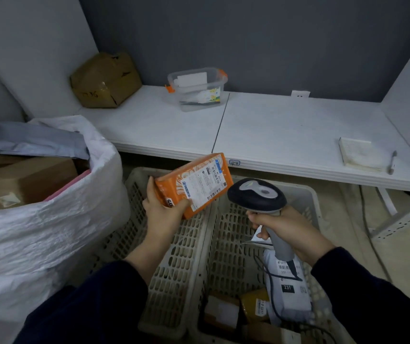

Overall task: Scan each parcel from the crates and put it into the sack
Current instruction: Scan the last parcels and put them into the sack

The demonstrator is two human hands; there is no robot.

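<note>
Grey-walled sorting corner, white table (285,135) behind. Held up over the crates (174,269) in the left hand (164,212), fingers and thumb curled round its near end: orange parcel (196,184), label tilted toward the scanner (257,194) for a clean read. Just right of that grip, scanner handle clenched in the right hand (288,229) (trigger out of sight). Left of the grip, open sack (50,219), part-filled, within easy reach.

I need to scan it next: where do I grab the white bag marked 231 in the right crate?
Probably from above, pinching the white bag mid-body: the crate walls block its sides and the scanner cable trails along its left edge.
</note>
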